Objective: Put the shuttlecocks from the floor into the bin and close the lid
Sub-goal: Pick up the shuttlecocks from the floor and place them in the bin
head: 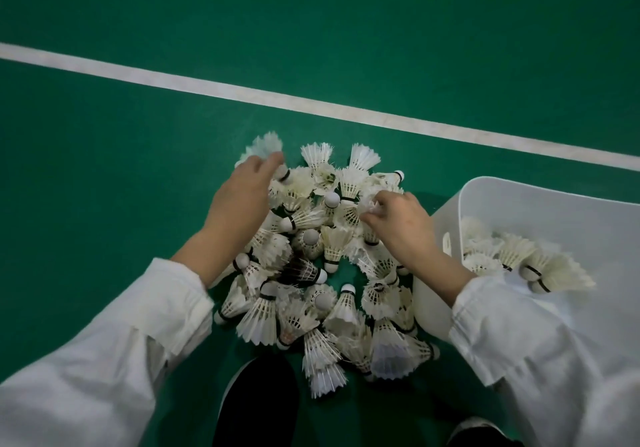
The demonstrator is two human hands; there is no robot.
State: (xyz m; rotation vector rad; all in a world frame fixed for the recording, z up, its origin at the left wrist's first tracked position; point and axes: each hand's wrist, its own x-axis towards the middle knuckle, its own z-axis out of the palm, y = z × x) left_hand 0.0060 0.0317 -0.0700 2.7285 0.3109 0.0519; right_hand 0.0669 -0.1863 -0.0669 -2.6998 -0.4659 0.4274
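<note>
Two white sleeves (104, 360) fill the near corners, and between them at the near edge sits a dark shoe (258, 408), with a second shoe (481, 432) just showing further right. Beyond the shoes a heap of shuttlecocks (318, 273) lies on the green floor (138, 134), white feather skirts and cork tips pointing every way; one dark-feathered shuttlecock (301, 268) lies among them near the middle of the heap.

The left hand (239, 204) reaches over the far left edge of the heap. Its fingers are curled around a blurred shuttlecock (266, 146), whose skirt sticks out past the fingertips on the far side. The right hand (401, 228) hangs over the right part of the heap, thumb and fingers pinched on the feathers of another shuttlecock (367, 204). The two hands are apart, with much of the pile between them.

To the right of the heap stands a white plastic bin (519, 204), its near left wall touching the outermost shuttlecocks and carrying a slot handle (446, 244). The bin is open, and several shuttlecocks (519, 256) already lie inside, partly hidden by the right sleeve.

A white court line (311, 103) runs across the floor on the far side of the pile, slanting nearer toward the right.
</note>
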